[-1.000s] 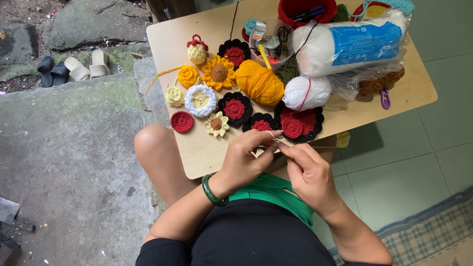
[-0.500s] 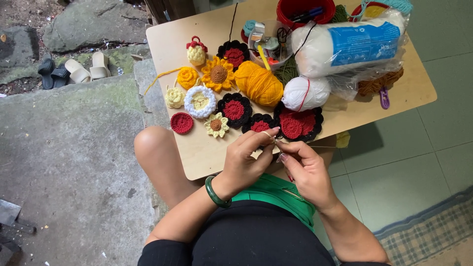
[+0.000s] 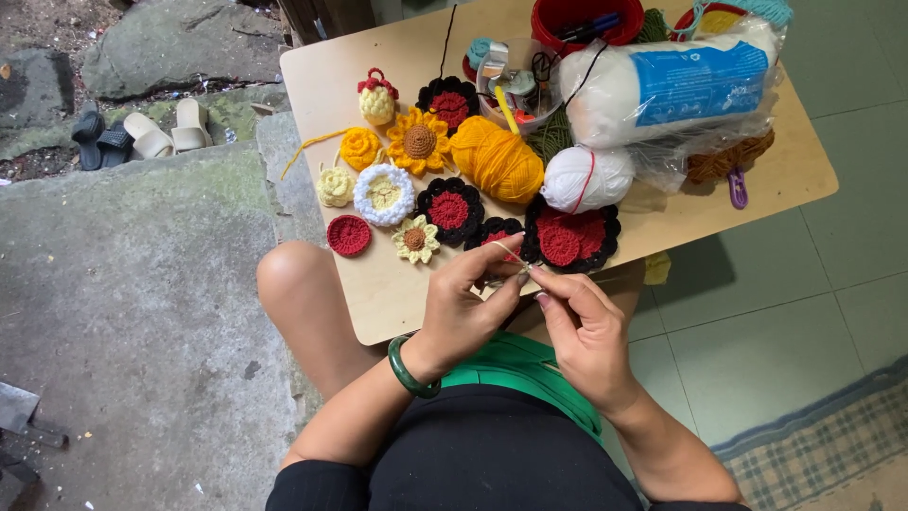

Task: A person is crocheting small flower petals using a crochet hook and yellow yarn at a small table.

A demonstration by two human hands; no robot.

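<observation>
My left hand (image 3: 468, 303), with a green bangle (image 3: 407, 367) on its wrist, and my right hand (image 3: 584, 326) meet over the front edge of a small wooden table (image 3: 378, 289). Both pinch a small pale crochet piece with thin yarn (image 3: 515, 270) between the fingertips; a hook is too small to make out. Just beyond the fingers lie black-and-red crocheted flowers (image 3: 567, 237), one partly hidden by my left hand.
On the table lie a yellow yarn ball (image 3: 497, 159), a white yarn ball (image 3: 584, 178), a bagged white yarn roll (image 3: 676, 83), a sunflower (image 3: 419, 142), a red disc (image 3: 349, 234), other small crocheted flowers and a red cup (image 3: 577, 19). Sandals (image 3: 142, 134) lie on concrete at the left.
Both hands stay at the table's front edge, fingers shifting slightly as they work the small piece. Nothing on the table moved.
</observation>
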